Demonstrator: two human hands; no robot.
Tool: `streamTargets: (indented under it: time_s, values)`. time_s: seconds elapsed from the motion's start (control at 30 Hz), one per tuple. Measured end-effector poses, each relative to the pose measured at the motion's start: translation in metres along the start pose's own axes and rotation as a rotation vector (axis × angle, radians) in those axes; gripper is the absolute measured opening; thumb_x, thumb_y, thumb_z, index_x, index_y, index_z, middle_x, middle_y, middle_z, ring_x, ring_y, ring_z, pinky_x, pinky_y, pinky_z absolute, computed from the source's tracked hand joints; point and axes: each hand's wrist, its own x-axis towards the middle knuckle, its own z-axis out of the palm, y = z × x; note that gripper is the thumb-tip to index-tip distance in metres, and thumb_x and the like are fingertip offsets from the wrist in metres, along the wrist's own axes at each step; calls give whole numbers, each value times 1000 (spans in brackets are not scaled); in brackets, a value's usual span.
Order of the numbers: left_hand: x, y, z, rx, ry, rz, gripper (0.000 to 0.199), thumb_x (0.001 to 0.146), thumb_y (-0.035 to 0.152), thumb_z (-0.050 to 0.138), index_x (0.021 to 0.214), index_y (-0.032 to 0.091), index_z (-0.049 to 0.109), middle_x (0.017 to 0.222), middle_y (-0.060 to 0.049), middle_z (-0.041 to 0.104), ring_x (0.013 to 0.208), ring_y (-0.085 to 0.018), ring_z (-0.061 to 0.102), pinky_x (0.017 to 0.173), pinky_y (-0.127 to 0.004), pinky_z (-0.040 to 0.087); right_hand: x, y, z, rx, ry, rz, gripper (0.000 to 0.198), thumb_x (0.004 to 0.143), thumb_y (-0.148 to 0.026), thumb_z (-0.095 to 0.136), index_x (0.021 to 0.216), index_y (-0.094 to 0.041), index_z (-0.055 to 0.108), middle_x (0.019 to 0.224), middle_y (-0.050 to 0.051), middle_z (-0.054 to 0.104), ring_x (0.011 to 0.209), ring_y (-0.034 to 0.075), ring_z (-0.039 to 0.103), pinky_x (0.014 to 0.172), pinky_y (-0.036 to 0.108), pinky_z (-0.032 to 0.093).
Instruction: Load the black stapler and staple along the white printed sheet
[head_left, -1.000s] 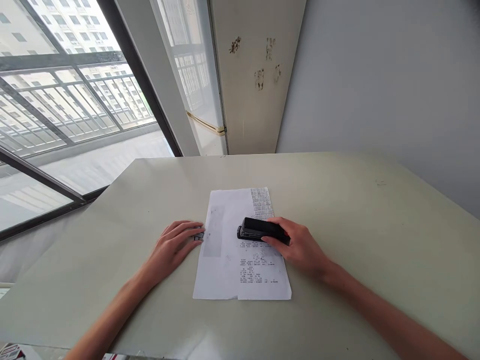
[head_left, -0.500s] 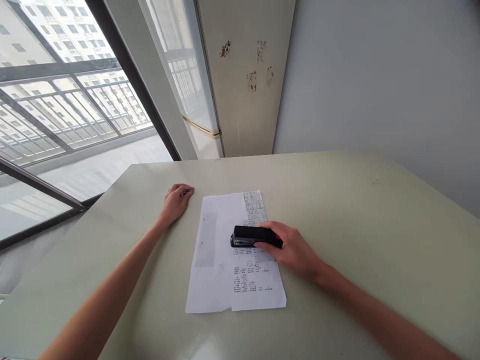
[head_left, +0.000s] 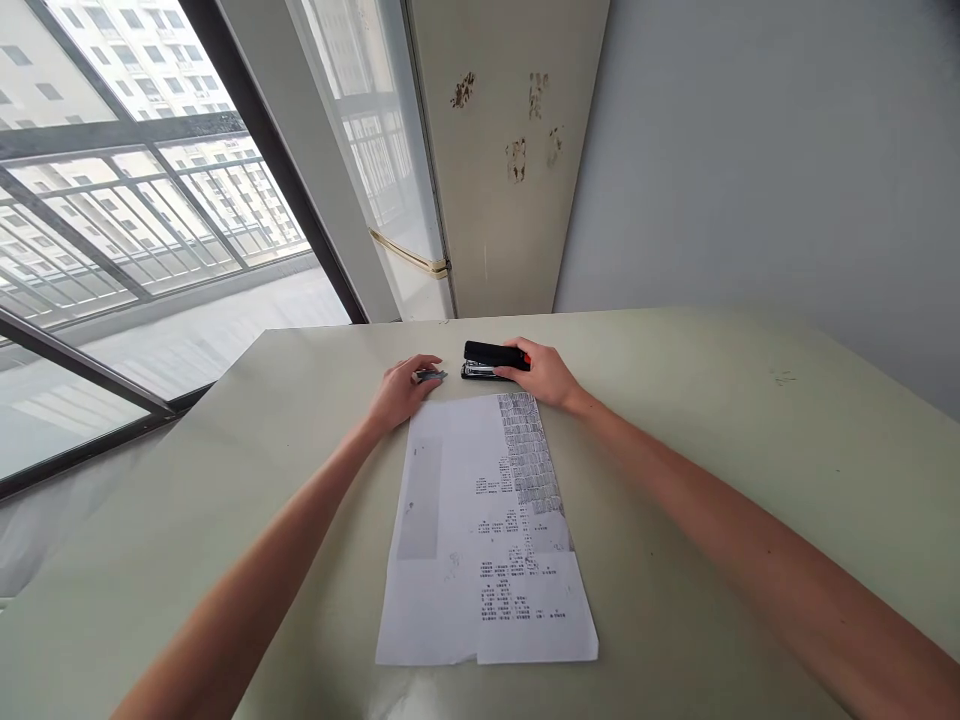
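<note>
stapler (head_left: 486, 358), black & elongated w/ rounded edges, lies near the far edge of the table (head_left: 712, 450), just beyond the top of the printed paper (head_left: 450, 490). your right hand (head_left: 547, 374) is clamped on its right end, thumb on the near side, fingers over the far side; a red bit shows by your fingers. bright metal shows b/w the black top arm & the base, & the free end points left, twd your other hand.

your left hand (head_left: 397, 394) is closed on a small grey pc (head_left: 429, 376), flat & metallic-looking, too small to id. it's near the stapler but apart from it, by the paper's top left corner.

paper is thin, white & matte: dense wavy dark marks down the upper right, rows of small print below, a pale grey rectangle along the left, a small notch in the bottom edge. table is smooth, pale greenish, w/ a soft sheen.

behind: tall cream panel (head_left: 502, 235) w/ rough brown blotches, a glossy white face w/ a curved gold-coloured handle (head_left: 409, 254), & a plain matte grey wall (head_left: 750, 150) on your right.
</note>
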Motion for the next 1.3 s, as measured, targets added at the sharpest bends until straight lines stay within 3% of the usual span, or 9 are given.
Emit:
streamTargets:
  time_s: [0.23,0.37,0.47,0.57,0.7,0.8,0.93,1.17,1.3]
  values:
    - [-3,9,7,-93,25,-20,46,90,51,72,129,26,67,123,-8,76,107,-25,68,94,-39,52,6,1,-3,10,-115,-2,32,88,-37,78,115,-22,72,106,5,79,95,23,70,89,39,54]
    - [-20,10,0,-158,122,-105,47,93,56,67,127,23,67,133,-10,71,107,-24,69,91,-36,54,-3,8,-9,54,-94,14,45,88,-39,79,128,-24,67,125,7,75,111,24,70,101,43,55]
    - [-40,11,-8,-197,186,-183,48,98,59,59,126,21,67,130,-12,72,102,-22,70,89,-35,55,-24,20,-17,99,3,58,55,93,-47,72,141,-23,58,140,13,68,125,25,67,109,46,53]
    - [-64,15,-17,-206,199,-238,48,97,61,61,121,20,70,120,-10,75,98,-22,70,89,-35,55,-58,28,-26,117,123,101,54,98,-52,64,141,-20,54,142,17,65,132,27,64,114,49,50]
    - [-84,21,-21,-193,157,-254,47,94,62,65,117,22,74,113,-8,77,99,-24,70,90,-36,54,-108,14,-31,41,196,63,48,98,-53,63,134,-22,59,140,15,65,131,29,63,116,54,49]
    - [-86,22,-20,-167,138,-251,44,95,61,65,117,23,74,113,-7,77,101,-24,70,90,-36,53,-136,-7,-26,-89,33,-45,47,100,-55,61,139,-28,61,150,11,58,144,31,52,121,54,44]
    - [-83,22,-19,-129,134,-233,43,97,60,62,116,23,73,113,-7,77,101,-24,70,90,-37,53,-150,-23,-20,-171,-173,-47,60,100,-62,59,153,-34,52,168,6,41,159,31,31,126,54,38]
    - [-83,27,-19,-27,102,-164,41,98,59,58,115,23,72,118,-8,74,101,-25,68,85,-36,53,-149,-19,-15,-365,-265,-150,67,103,-64,52,158,-24,50,172,9,37,162,31,26,132,56,26]
    - [-85,28,-18,37,77,-118,40,100,58,56,117,25,71,123,-7,71,106,-25,67,94,-39,52,-152,-22,-15,-368,-260,-186,68,101,-66,54,157,-27,52,169,8,43,160,33,30,131,57,29]
